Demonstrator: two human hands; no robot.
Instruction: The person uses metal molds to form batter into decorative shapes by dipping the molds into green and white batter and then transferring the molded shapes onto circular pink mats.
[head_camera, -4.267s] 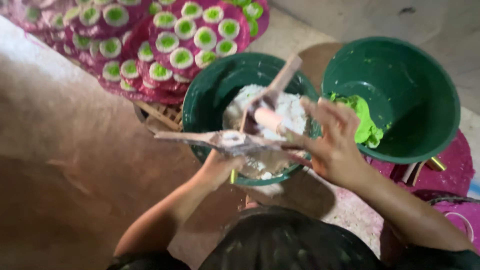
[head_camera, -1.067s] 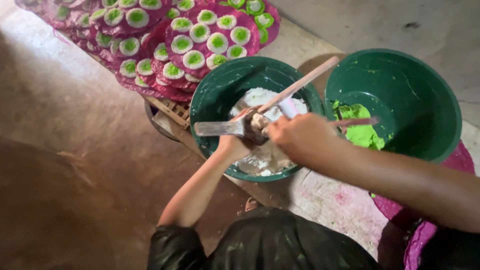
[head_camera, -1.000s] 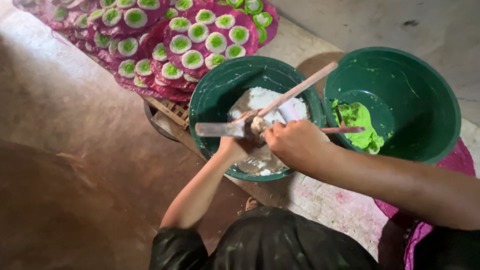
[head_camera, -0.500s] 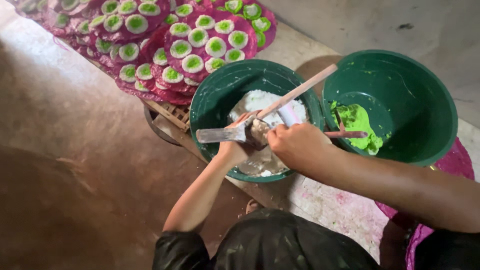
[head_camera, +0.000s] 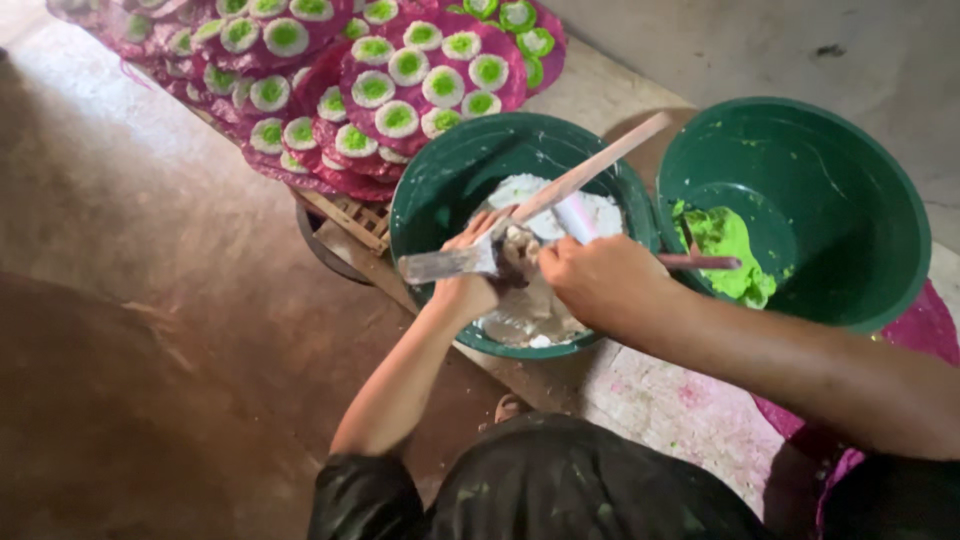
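We see a flat, paste-smeared scraper blade (head_camera: 450, 263) gripped in the left hand (head_camera: 478, 275) above the round green plastic basin of chalky white paste (head_camera: 430, 200). The right hand (head_camera: 600, 280) clenches a thin stick (head_camera: 700, 262). Beside them sits a second green basin holding bright green paste (head_camera: 880, 200).

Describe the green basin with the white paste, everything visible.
The basin with white paste is round, dark green, plastic-looking, its inner wall smeared white. It holds a lumpy white mass and sits on the floor between the pink trays and a second green basin. Both hands work above it: left hand, right hand. A wooden stick crosses its rim.
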